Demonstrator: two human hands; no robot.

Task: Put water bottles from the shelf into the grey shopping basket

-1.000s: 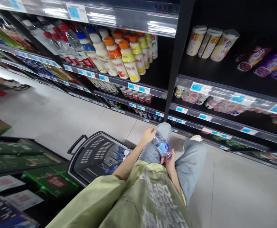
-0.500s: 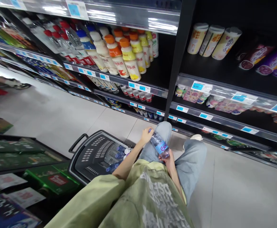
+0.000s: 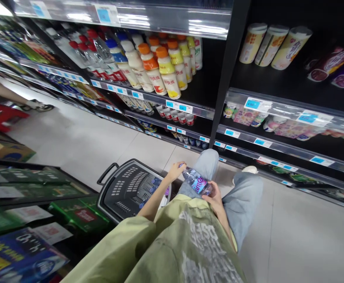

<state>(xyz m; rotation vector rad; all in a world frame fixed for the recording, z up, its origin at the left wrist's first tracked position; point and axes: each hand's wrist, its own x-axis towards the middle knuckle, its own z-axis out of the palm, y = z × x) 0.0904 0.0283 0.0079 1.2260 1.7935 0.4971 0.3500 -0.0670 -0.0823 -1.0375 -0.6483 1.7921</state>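
Observation:
A clear bottle with a blue and purple label lies tilted over my lap, held between both hands. My left hand grips its blue-capped neck. Around the bottle's base, the fingers of my right hand are wrapped. To the left of my legs rests a dark grey basket with several blue-capped bottles inside, partly hidden by my left forearm.
Shelves of drinks stand ahead, with white bottles and cups. Green boxes are stacked at the lower left. Another person's leg shows at the far left beside a red stool.
The view has shifted, so the shelves and basket appear further right. The bottle has turned in my hands and lies flatter, its label rotated. My left hand has moved slightly left relative to my knee.

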